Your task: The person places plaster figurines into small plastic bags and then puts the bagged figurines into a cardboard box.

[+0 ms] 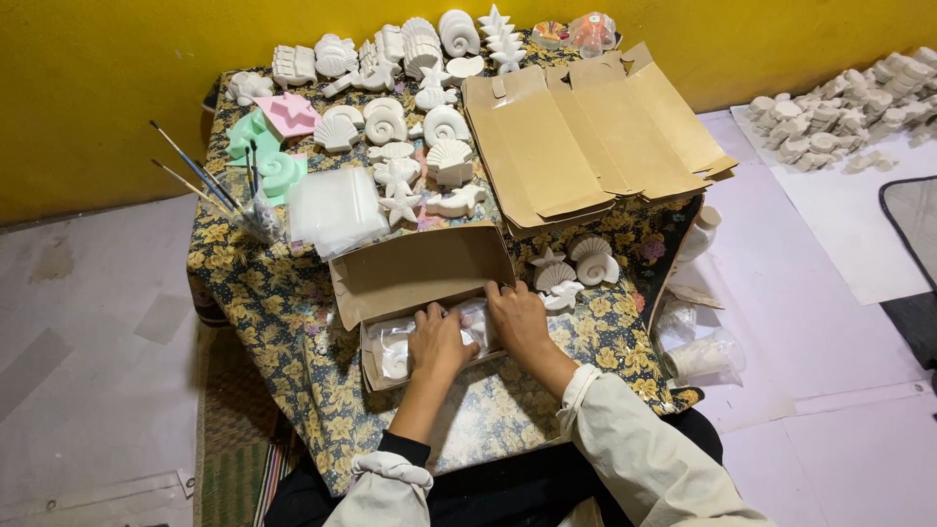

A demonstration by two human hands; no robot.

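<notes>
Both hands rest inside an open cardboard box [420, 283] at the near edge of the worktop [264, 283]: the left hand [439, 342] and right hand [517, 317] lie side by side, pressing flat on clear-wrapped shells [395, 356]. Just beyond lie plastic bags [335, 207], flat cartons [586, 137], brushes [200, 181] and white plaster shells [410, 127].

Box [420, 293] contents under hands [439, 342]
</notes>
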